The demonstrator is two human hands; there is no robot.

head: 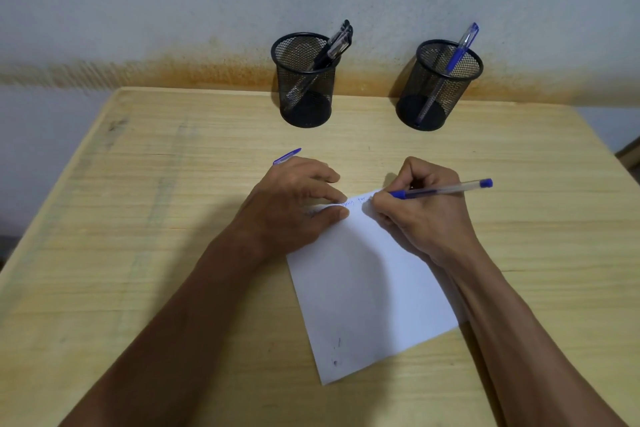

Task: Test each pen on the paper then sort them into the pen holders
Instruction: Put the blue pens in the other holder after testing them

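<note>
Item, centre of the frame: a white sheet of paper lying skewed on the wooden table, with a line of blue writing along its upper edge. Item: our right hand, fingers curled tight round a blue pen, tip on the paper at the end of that writing; the barrel's long axis runs from the tip up and out toward the right of the frame, blue end plug outermost. Item: our left hand, fingers straight and close together, pressing the sheet's upper left corner flat; a blue pen cap pokes out from behind its knuckles, and we cannot tell whether the hand holds it or it merely lies on the table. Item, upper centre: left holder, black mesh, containing black pens. Item, upper right of centre: right holder, black mesh, containing one blue pen in the holder. We judge the test stroke under way and the ink blue, so this pen belongs in the right holder, which stands above and slightly right of the writing hand, the nearer hand for that drop; the cap lies on the far side, by the left hand
</note>
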